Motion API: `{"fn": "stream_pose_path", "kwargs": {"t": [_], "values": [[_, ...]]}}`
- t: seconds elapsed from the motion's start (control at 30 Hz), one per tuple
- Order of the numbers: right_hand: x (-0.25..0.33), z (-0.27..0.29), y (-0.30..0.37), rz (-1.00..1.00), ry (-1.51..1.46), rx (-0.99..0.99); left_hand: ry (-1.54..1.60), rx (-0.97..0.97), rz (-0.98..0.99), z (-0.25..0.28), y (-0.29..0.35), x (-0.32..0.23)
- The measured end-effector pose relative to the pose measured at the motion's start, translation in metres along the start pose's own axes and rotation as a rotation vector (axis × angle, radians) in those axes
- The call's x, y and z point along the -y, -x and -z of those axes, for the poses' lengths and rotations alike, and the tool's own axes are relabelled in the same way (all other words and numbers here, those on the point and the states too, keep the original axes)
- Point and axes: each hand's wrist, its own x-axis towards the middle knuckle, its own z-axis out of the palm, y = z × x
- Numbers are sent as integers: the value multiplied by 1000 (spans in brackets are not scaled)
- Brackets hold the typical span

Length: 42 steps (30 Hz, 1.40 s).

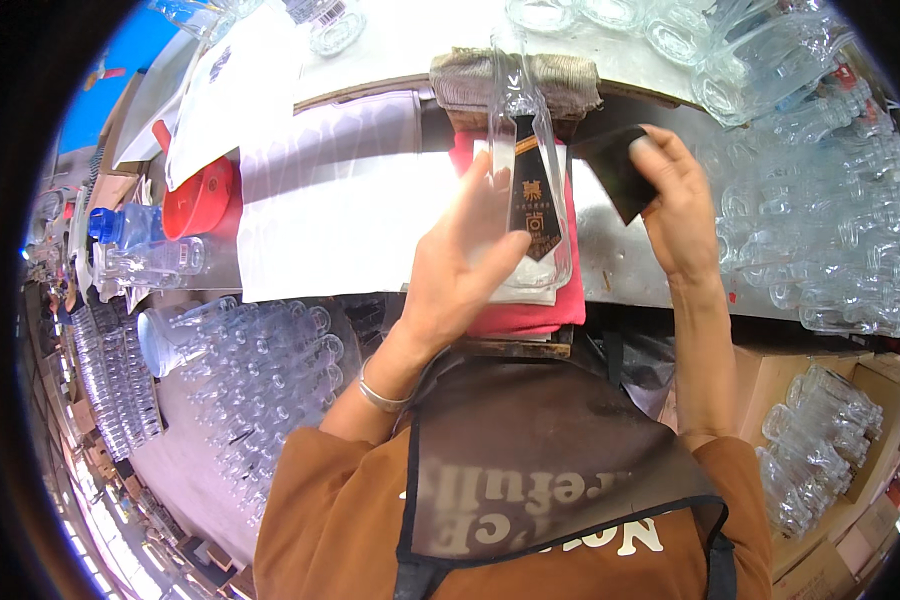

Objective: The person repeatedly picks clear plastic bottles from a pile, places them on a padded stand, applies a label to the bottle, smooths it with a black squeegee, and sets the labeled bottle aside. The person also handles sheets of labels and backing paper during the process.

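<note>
A clear glass bottle (560, 225) lies in front of me, its neck over a folded, worn cloth (570, 88) and its body over a red cloth (510, 320). A black label (533, 185) with gold and reddish print covers its front. My left hand (455, 255) is closed on the bottle's left side, thumb across the label's lower part. Right of the bottle, my right hand (678, 190) pinches a dark, flat, pointed piece (618, 175) between thumb and fingers. Whether that piece is film, paper or a stiff scraper is unclear.
White sheets (325, 200) cover the bench at left, beside a red plastic pan (202, 198) and a blue-capped container (120, 225). Clear bottles (810, 210) crowd the right side. More glassware (255, 370) stands at lower left, and a cardboard box (875, 440) holds several bottles.
</note>
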Motion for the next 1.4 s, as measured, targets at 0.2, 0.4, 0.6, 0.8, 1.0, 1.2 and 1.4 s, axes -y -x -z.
{"fn": "stream_pose_path", "kwargs": {"t": [0.2,0.4,0.6,0.8,1.0,1.2,1.4], "values": [[41,-40,-48,767,864,20,-59,-18,-19,-2,1,-1],[69,-53,-56,680,1063,192,-36,-6,1,-3,0,-3],[70,-76,-47,794,1064,365,-167,-16,-21,-1,1,-6],[41,-62,34,951,1007,653,-524,48,-348,8,16,0],[64,-60,-25,638,991,331,-577,17,-304,6,22,-1],[35,-42,44,837,844,788,-510,83,-272,15,17,7],[44,-20,-21,777,721,249,-467,126,-173,18,19,-2]]}}
